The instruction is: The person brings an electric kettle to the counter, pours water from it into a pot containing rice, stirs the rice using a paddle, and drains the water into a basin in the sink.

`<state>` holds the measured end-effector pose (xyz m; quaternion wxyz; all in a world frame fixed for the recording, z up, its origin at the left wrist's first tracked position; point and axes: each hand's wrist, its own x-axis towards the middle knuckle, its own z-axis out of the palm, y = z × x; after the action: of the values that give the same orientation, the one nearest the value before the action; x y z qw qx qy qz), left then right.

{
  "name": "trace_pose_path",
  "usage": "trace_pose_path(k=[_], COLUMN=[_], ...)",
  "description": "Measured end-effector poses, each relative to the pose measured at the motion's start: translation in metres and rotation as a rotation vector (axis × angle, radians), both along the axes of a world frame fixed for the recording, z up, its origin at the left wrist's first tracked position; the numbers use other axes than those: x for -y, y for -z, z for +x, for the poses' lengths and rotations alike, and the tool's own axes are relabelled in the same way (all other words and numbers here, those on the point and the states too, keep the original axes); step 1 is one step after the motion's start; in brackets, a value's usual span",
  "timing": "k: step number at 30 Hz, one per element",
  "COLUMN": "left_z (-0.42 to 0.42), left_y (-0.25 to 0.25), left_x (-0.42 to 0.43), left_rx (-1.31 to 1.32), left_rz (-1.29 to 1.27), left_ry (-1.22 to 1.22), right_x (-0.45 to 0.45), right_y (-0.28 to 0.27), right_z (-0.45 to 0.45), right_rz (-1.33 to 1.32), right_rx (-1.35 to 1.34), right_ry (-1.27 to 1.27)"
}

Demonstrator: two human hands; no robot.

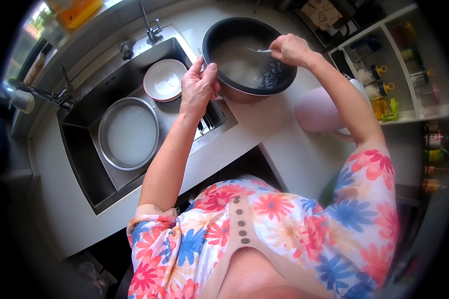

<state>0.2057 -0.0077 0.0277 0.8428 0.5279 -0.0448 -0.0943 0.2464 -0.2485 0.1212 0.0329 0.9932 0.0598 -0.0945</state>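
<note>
A dark-lined cooking pot (238, 90) stands tilted on the counter just right of the sink, with cloudy whitish liquid inside. My left hand (199, 87) grips its near-left rim, thumb up and fingers partly hidden around the edge. Over the opposite side of the pot, my right hand (290, 50) is closed on a thin metal spoon (259, 50) that reaches in above the liquid. The spoon's bowl is hard to make out.
The sink (80, 159) holds a round metal pan (128, 133) of cloudy water and a white bowl (163, 79) with a red rim. Two faucets rise behind it. A pale pink jug (317, 109) stands under my right forearm, beside shelves of bottles (379, 89).
</note>
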Motion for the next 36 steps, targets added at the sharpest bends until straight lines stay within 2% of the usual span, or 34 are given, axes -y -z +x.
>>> trace_pose_path(k=[3, 6, 16, 17, 20, 24, 25, 33, 36], left_z=[0.000, -0.001, -0.002, -0.002, -0.002, -0.002, -0.002, -0.001, 0.000], left_y=[0.002, -0.003, -0.001, -0.001, 0.000, -0.003, -0.001, -0.001, 0.001], left_x=[0.001, 0.001, 0.001, 0.000, -0.001, 0.001, 0.001, 0.000, 0.000], left_rx=[-0.007, -0.006, -0.001, 0.002, 0.003, -0.006, -0.008, -0.013, -0.019], left_rz=[-0.007, -0.022, -0.022, -0.021, -0.029, -0.034, -0.032, -0.020, -0.017], left_ry=[-0.005, 0.007, 0.001, 0.002, 0.012, 0.003, 0.002, 0.000, -0.007], right_x=[0.005, 0.005, -0.015, -0.013, -0.020, -0.018, -0.017, -0.005, 0.002], right_y=[-0.011, 0.002, -0.021, -0.020, -0.037, -0.012, -0.006, -0.002, -0.011], right_z=[0.003, 0.005, -0.026, -0.025, -0.033, -0.027, -0.025, -0.001, 0.003], right_rz=[0.083, -0.077, 0.199, 0.229, 0.414, 0.455, 0.363, -0.049, 0.077], right_rx=[0.085, 0.109, -0.465, -0.456, -0.441, -0.430, -0.347, -0.043, 0.029], right_ry=[0.011, -0.075, -0.179, -0.200, 0.003, -0.035, -0.103, -0.013, 0.047])
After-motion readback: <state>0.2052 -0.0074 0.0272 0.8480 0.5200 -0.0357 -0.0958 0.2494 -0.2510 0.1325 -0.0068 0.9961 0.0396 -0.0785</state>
